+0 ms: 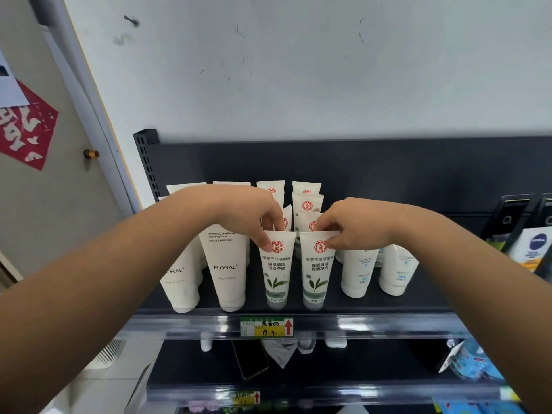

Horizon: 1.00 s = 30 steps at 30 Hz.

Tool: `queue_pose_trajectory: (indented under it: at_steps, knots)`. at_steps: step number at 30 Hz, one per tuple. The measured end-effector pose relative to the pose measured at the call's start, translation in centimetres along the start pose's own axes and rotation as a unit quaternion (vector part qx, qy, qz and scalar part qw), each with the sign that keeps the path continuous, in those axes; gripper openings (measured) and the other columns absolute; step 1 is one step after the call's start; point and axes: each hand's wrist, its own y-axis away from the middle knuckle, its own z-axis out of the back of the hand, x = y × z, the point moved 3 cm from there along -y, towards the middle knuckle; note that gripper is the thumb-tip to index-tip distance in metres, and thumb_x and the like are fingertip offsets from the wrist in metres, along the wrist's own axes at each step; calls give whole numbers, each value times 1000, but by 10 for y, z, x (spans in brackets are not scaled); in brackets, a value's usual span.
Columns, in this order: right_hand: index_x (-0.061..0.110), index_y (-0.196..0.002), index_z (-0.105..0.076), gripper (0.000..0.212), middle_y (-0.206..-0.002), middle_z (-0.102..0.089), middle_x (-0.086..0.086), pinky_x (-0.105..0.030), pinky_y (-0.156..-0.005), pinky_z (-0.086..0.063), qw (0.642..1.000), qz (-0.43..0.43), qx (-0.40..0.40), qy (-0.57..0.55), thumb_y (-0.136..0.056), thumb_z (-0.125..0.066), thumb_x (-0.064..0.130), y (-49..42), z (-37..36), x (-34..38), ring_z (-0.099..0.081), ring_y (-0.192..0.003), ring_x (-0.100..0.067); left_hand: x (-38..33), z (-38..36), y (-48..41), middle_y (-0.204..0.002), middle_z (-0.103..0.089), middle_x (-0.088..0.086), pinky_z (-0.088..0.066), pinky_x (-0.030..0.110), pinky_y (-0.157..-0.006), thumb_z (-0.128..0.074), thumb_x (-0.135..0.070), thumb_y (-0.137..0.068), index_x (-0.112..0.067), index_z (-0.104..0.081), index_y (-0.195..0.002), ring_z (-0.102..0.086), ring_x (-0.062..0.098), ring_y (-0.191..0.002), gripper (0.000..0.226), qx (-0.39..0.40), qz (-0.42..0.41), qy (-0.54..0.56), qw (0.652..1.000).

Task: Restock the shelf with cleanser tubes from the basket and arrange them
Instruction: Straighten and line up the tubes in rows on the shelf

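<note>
A: Grip status?
B: Left hand [254, 218] pinches the top seam of the left front tube [276, 271]; right hand [351, 230] pinches the top seam of the right front tube [316, 274].
A: Tube position?
B: Both upright, cap down, side by side at the shelf [388, 306] front edge. Rear tubes [307, 203] queue behind them, with FLORAL tubes [227, 264] just to the left.
</note>
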Motion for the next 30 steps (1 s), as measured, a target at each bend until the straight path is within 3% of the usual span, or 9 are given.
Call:
queue_pose_trajectory:
  at_steps: [4,7,10,15,18,22,25,30]
  knots:
    - [25,-120,-65,29,-110,-65,12,-25,-83,-46,1000,0,-2,-14,-94,-58,36,-1,0,1,-58,-93,-7,-3,-4,-3,-96,-66,-13,-43,20,-70,-70,-40,-85,-28,-66,-104,-61,7,-87,24,-16,-4,-13,1000]
    - [25,-96,-67,13,-81,-59,17,-16,-65,-37,1000,8,-22,-4,-95,-58,34,-2,-1,-1,-53,-73,-1,-5,-6,-2,-84,-64,-15,-39,18,-62,-68,-39,-87,-30,-63,-92,-61,6,-78,11,-25,-9,-16,1000]
    - [29,-72,-49,25,-63,-45,17,-14,-55,-27,999,4,-38,28,-95,-58,32,-1,1,-3,-45,-60,-1,-7,-7,0,-84,-62,-16,-39,18,-64,-67,-39,-87,-29,-63,-93,-58,4,-77,13,-33,-10,-22,999]
    - [27,-70,-54,26,-63,-50,12,-16,-54,-28,998,3,-41,41,-94,-60,33,-1,0,-1,-49,-62,-7,-9,-9,1,-77,-54,-19,-33,16,-58,-64,-39,-90,-33,-54,-86,-52,2,-71,12,-50,-13,-41,998]
    - [19,-90,-69,18,-67,-54,11,-17,-55,-31,998,5,-56,30,-94,-60,33,-3,-2,0,-50,-63,-6,-11,-11,2,-73,-48,-18,-30,17,-56,-61,-36,-92,-34,-45,-74,-47,2,-66,25,-76,-19,-78,994]
    - [18,-106,-72,24,-69,-51,18,-15,-57,-31,998,-2,-64,7,-93,-60,34,-1,-2,-3,-49,-66,-2,-11,-14,1,-73,-50,-15,-31,19,-57,-61,-36,-92,-28,-51,-81,-48,6,-68,17,-96,-28,-89,991]
    - [18,-111,-71,26,-77,-56,19,-15,-61,-33,998,-1,-62,-11,-94,-60,33,1,-4,-4,-52,-70,-2,-13,-14,3,-71,-48,-13,-29,20,-56,-61,-36,-92,-32,-43,-69,-46,7,-66,29,-92,-27,-95,991]
    - [15,-105,-72,23,-62,-46,19,-13,-55,-28,997,-1,-71,-27,-95,-59,31,2,-3,-5,-47,-61,-1,-12,-9,7,-72,-47,-16,-30,18,-57,-63,-34,-91,-35,-42,-66,-45,3,-66,32,-68,-3,-68,995]
